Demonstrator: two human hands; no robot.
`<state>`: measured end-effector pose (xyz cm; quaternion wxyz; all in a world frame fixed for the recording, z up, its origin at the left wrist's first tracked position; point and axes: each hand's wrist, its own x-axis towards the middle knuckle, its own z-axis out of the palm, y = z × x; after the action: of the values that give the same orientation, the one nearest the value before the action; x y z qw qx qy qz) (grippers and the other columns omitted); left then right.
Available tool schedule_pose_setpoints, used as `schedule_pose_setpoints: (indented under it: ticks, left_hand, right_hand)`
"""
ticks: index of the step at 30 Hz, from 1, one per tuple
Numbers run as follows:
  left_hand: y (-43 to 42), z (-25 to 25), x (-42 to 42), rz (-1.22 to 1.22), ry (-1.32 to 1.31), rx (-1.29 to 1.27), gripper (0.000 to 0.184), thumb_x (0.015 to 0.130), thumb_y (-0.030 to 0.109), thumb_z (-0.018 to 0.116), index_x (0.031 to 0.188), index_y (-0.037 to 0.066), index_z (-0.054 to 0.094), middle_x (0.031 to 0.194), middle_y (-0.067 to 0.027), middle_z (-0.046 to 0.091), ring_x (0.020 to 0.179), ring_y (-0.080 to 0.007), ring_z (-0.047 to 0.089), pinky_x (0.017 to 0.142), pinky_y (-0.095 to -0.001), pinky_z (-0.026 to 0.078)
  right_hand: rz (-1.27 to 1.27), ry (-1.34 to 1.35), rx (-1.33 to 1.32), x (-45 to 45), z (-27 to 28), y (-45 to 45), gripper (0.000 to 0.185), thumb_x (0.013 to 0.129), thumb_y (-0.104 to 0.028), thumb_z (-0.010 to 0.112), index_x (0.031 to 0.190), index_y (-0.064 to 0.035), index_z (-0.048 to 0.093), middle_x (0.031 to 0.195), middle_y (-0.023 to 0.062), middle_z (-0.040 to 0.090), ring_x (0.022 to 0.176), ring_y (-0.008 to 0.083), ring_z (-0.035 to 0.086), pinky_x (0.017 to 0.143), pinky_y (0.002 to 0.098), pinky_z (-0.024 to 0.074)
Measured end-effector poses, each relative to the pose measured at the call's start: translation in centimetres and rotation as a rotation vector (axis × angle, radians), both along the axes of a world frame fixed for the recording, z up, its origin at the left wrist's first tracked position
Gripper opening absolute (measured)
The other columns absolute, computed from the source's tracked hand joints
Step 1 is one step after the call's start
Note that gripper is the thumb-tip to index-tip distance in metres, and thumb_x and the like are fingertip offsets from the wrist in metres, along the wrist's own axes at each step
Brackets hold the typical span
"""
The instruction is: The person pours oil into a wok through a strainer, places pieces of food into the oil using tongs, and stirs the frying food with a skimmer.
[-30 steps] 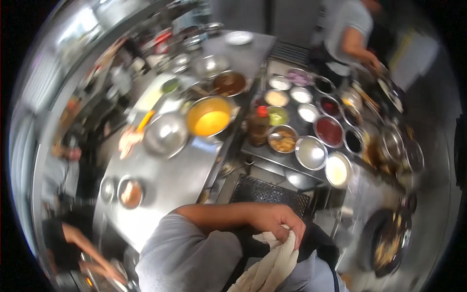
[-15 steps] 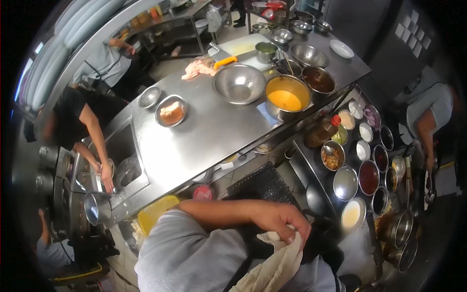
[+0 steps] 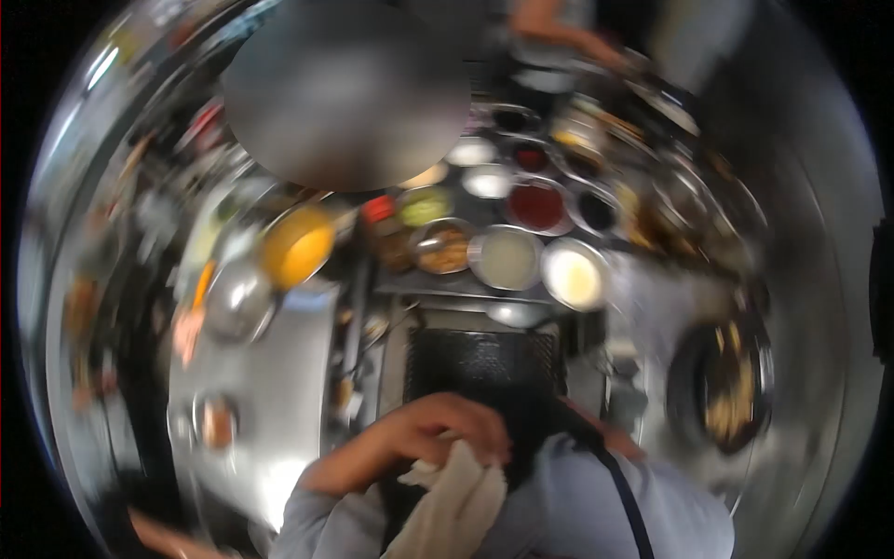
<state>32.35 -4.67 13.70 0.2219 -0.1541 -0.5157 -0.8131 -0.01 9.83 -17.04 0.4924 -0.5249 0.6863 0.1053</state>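
My left hand (image 3: 452, 429) is closed on a cream cloth (image 3: 452, 508), which hangs down over the front of my body. Part of my right forearm (image 3: 610, 430) shows beside the dark apron strap; the fingers of that hand are hidden. Ahead of my hands lies a black perforated mat (image 3: 480, 361). Beyond it, metal bowls stand on a counter, among them one with pale yellow contents (image 3: 575, 274), one with red sauce (image 3: 535, 204) and one with brown pieces (image 3: 443, 247). A bottle with a red cap (image 3: 386, 233) stands to their left. The view is blurred.
A steel table (image 3: 270, 373) on the left bears an orange-filled pot (image 3: 298, 247) and a metal bowl (image 3: 239, 300). A dark pan with food (image 3: 731, 391) is at the right. A large grey round shape (image 3: 345, 93) blocks the upper view. A person's arm (image 3: 568, 33) shows at the top.
The view has swung back to the right, so the steel table sits further left. My left hand still grips the cloth. The grey round shape and my right forearm have come into view.
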Motion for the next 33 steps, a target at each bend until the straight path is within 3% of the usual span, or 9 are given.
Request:
schedule_pose_setpoints:
  ticks: [7, 15, 18, 23, 27, 29, 31, 32, 33]
  left_hand:
    - [-1.2, 0.5, -2.6, -0.215, -0.101, 0.122, 0.022, 0.089, 0.017, 0.063, 0.094, -0.003, 0.07, 0.097, -0.0251, 0.069, 0.092, -0.0425, 0.068, 0.089, -0.0555, 0.049]
    - [-3.7, 7.5, -6.7, -0.173, -0.115, -0.197, 0.017, 0.086, 0.012, 0.07, 0.089, -0.005, 0.067, 0.09, -0.0238, 0.069, 0.088, -0.04, 0.07, 0.081, -0.0485, 0.057]
    - [-1.5, 8.8, -8.2, -0.099, 0.032, -0.123, 0.029, 0.088, 0.014, 0.07, 0.109, -0.003, 0.059, 0.113, -0.0283, 0.063, 0.1, -0.0408, 0.067, 0.082, -0.0475, 0.058]
    - [3.5, 13.2, -9.6, -0.695, 0.134, 0.172, 0.039, 0.097, 0.024, 0.061, 0.124, -0.003, 0.057, 0.113, -0.0271, 0.061, 0.106, -0.0396, 0.063, 0.087, -0.0458, 0.053]
    - [7.2, 12.6, -10.3, -1.034, 0.273, 0.143, 0.052, 0.096, 0.047, 0.057, 0.105, -0.004, 0.065, 0.098, -0.0165, 0.069, 0.089, -0.0276, 0.067, 0.086, -0.0341, 0.047]
    - [6.7, 13.1, -9.5, -1.224, 0.098, 0.103, 0.033, 0.1, 0.033, 0.055, 0.096, 0.0, 0.062, 0.086, -0.0153, 0.065, 0.074, -0.0288, 0.063, 0.065, -0.0367, 0.048]
    - [6.9, 14.4, -10.0, -1.206, 0.134, 0.052, 0.032, 0.1, 0.026, 0.057, 0.081, 0.0, 0.063, 0.072, -0.0126, 0.065, 0.062, -0.0253, 0.062, 0.057, -0.0337, 0.047]
    - [7.0, 14.1, -10.2, -1.232, 0.15, -0.002, 0.033, 0.1, 0.026, 0.056, 0.08, 0.001, 0.062, 0.07, -0.0123, 0.063, 0.06, -0.026, 0.06, 0.056, -0.0341, 0.046]
    - [7.1, 13.9, -10.4, -1.257, 0.169, -0.058, 0.033, 0.1, 0.026, 0.055, 0.078, 0.002, 0.061, 0.069, -0.0121, 0.062, 0.059, -0.0267, 0.059, 0.055, -0.0345, 0.045]
  right_hand:
    - [-0.289, 0.094, 0.02, 4.9, -4.6, 14.0, 0.026, 0.086, -0.021, 0.06, 0.101, -0.0058, 0.074, 0.109, 0.0193, 0.069, 0.105, 0.0351, 0.066, 0.089, 0.0444, 0.0523]
    - [-0.428, 0.137, -0.03, 12.4, -9.4, 23.6, 0.02, 0.085, -0.015, 0.061, 0.098, -0.0067, 0.074, 0.105, 0.0188, 0.069, 0.105, 0.0332, 0.066, 0.089, 0.0425, 0.053]
    - [-0.497, 0.081, -0.141, 15.8, -9.1, 25.6, 0.02, 0.085, -0.015, 0.061, 0.098, -0.0068, 0.073, 0.105, 0.0189, 0.069, 0.106, 0.0334, 0.066, 0.089, 0.0424, 0.0531]
    - [-0.507, -0.002, -0.59, 18.6, -7.7, 26.4, 0.02, 0.084, -0.014, 0.061, 0.099, -0.007, 0.073, 0.104, 0.019, 0.069, 0.107, 0.0337, 0.066, 0.089, 0.0423, 0.0532]
    - [-0.621, 0.008, -0.229, 19.8, -11.4, 26.6, 0.025, 0.081, -0.018, 0.062, 0.102, -0.0087, 0.073, 0.112, 0.0185, 0.068, 0.11, 0.0354, 0.064, 0.092, 0.0438, 0.0522]
    - [-0.676, 0.021, -0.091, 20.5, -14.2, 27.1, 0.028, 0.08, -0.02, 0.063, 0.104, -0.0096, 0.074, 0.115, 0.0182, 0.067, 0.111, 0.0362, 0.064, 0.094, 0.0445, 0.0517]
    - [-0.559, 0.058, -0.067, 20.1, -15.6, 27.4, 0.031, 0.079, -0.021, 0.063, 0.106, -0.0105, 0.074, 0.119, 0.018, 0.067, 0.113, 0.037, 0.063, 0.095, 0.0453, 0.0512]
    - [-0.329, 0.13, -0.074, 19.1, -13.1, 26.5, 0.032, 0.08, -0.024, 0.063, 0.108, -0.0118, 0.074, 0.122, 0.0175, 0.066, 0.113, 0.0375, 0.063, 0.096, 0.0454, 0.0509]
    - [-0.432, 0.099, -0.022, 18.7, -13.1, 26.1, 0.033, 0.08, -0.024, 0.064, 0.109, -0.0125, 0.074, 0.122, 0.0171, 0.066, 0.112, 0.0378, 0.064, 0.095, 0.0452, 0.0511]
